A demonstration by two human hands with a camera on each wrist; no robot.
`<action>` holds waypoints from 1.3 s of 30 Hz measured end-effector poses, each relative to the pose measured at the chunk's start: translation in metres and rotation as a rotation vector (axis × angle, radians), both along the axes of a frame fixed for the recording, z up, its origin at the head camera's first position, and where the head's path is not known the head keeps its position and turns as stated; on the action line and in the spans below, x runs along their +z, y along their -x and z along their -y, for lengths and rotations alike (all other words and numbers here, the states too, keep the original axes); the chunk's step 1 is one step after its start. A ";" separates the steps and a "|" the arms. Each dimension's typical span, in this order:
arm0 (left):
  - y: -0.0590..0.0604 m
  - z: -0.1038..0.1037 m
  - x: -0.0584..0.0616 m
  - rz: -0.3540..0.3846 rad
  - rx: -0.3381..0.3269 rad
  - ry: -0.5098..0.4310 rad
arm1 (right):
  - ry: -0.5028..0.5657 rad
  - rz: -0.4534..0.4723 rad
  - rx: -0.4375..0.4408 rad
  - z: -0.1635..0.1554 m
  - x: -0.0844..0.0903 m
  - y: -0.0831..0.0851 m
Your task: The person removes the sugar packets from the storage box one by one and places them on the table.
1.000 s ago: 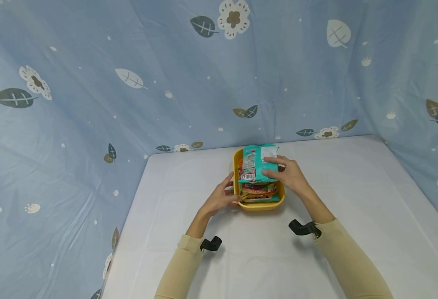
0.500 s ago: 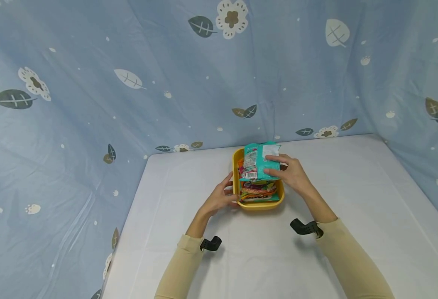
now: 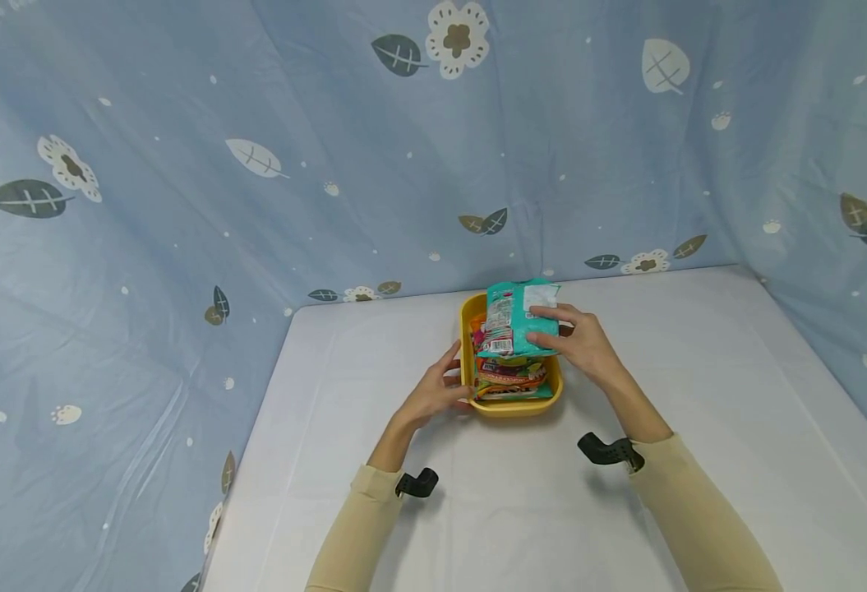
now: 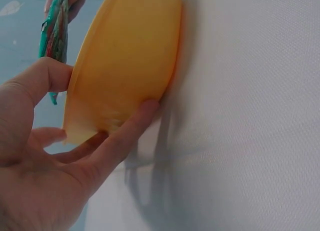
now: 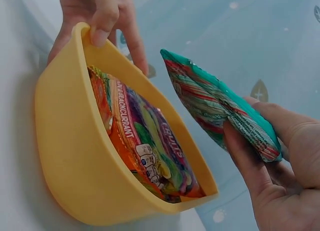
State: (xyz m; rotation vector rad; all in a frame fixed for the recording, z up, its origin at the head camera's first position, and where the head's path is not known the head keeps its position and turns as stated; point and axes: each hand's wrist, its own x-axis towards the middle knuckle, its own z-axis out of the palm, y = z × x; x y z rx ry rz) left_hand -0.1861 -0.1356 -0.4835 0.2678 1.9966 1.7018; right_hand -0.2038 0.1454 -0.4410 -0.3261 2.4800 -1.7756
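A yellow plastic container (image 3: 516, 409) stands on the white cloth near the back wall. My left hand (image 3: 433, 395) grips its left side; in the right wrist view the thumb hooks over the rim, while the left wrist view has fingers along the outer wall. My right hand (image 3: 581, 344) pinches a teal snack packet (image 3: 505, 321) between thumb and fingers. That packet is above the container, apart from it in the right wrist view (image 5: 205, 101). Inside lie colourful sweet packets (image 5: 150, 136), one printed "FRUITS" and "BLACKCURRANT". The teal packet covers part of them in the head view.
White cloth (image 3: 507, 510) covers the table around the container. Just behind the container, a blue patterned curtain (image 3: 374, 181) hangs along the table's back edge and continues along the sides. A black camera mount sits on each wrist.
The teal packet has moved slightly to the right and away from me with my right hand, showing a bit more of the packets beneath. My left hand and the container stay put.
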 end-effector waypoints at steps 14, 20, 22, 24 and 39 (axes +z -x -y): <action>0.009 0.003 -0.031 -0.019 0.033 0.021 | -0.019 0.002 -0.022 -0.008 -0.012 0.007; 0.008 0.002 -0.030 -0.043 0.034 0.046 | -0.050 0.009 -0.026 -0.008 0.010 -0.005; 0.008 0.002 -0.030 -0.049 0.034 0.053 | -0.055 0.004 -0.030 -0.009 0.010 -0.005; 0.008 0.002 -0.030 -0.054 0.035 0.052 | -0.049 0.000 -0.031 -0.010 0.006 -0.004; 0.010 0.003 -0.029 -0.088 0.039 0.115 | -0.060 -0.022 -0.073 -0.025 -0.020 0.009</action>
